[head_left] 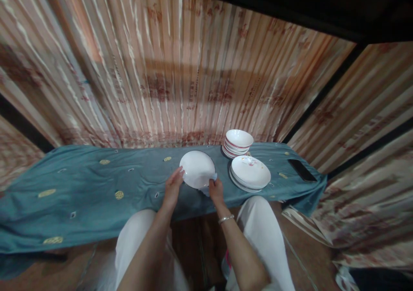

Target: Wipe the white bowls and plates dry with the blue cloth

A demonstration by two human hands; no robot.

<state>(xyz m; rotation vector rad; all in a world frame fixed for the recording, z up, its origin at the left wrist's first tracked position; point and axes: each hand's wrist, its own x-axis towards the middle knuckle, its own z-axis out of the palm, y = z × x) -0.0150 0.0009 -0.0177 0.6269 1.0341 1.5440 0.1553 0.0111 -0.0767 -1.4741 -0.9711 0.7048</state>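
Observation:
A white plate [196, 167] with a dark rim is tilted up in front of me, above the cloth-covered bench. My left hand [174, 182] grips its left edge, with the thumb on the upper face. At the lower right edge, my right hand [216, 188] is closed on a pale bluish cloth [205, 191], which touches the rim and partly hangs below the plate. To the right of my right hand lies a stack of white plates [251, 172], the top one bearing a floral print. Behind that stack stands a pile of white bowls [239, 139] with red bands.
The bench wears a teal cloth [97, 188] with yellow motifs. A dark phone [302, 170] lies near its right end. Patterned curtains [200, 76] hang close behind, and dark frame bars [322, 89] slant at both sides. My knees [258, 226] are against the front edge.

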